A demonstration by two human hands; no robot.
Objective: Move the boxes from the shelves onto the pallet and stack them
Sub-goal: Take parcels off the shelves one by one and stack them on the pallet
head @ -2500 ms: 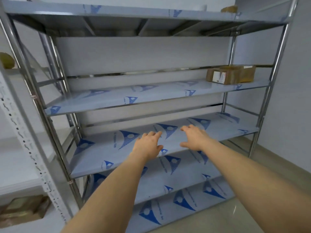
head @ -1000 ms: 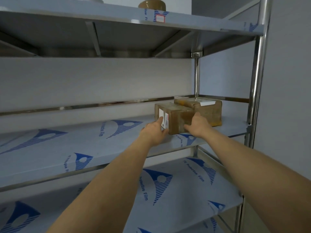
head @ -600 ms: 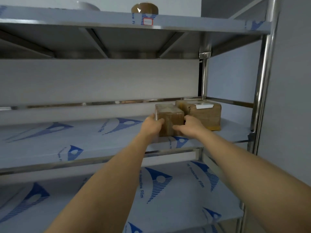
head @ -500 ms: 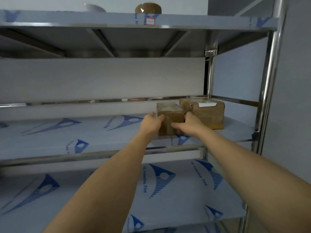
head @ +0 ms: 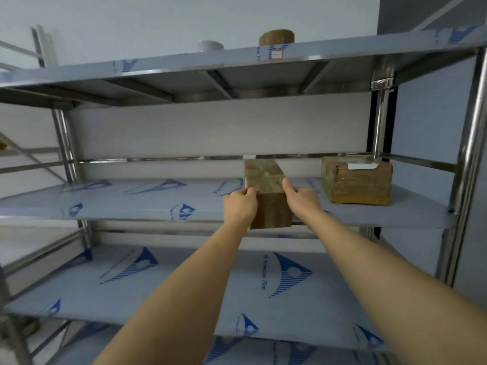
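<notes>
A small brown taped cardboard box (head: 266,188) is held between both hands at the front edge of the middle shelf (head: 131,204). My left hand (head: 241,205) grips its left side and my right hand (head: 300,200) grips its right side. The box's near end sticks out past the shelf's front edge. A second, wider brown box (head: 355,181) with a white label sits on the same shelf to the right, apart from the held one. No pallet is in view.
The steel rack has blue-printed protective film on its shelves. A lower shelf (head: 184,285) lies under my arms. On the top shelf stand a brown tape roll (head: 276,36) and a white bowl (head: 210,45). A steel upright (head: 469,143) and wall close off the right.
Both hands closed on the small box and pulled it left and toward me, away from the wider box it stood next to. The view tilted upward.
</notes>
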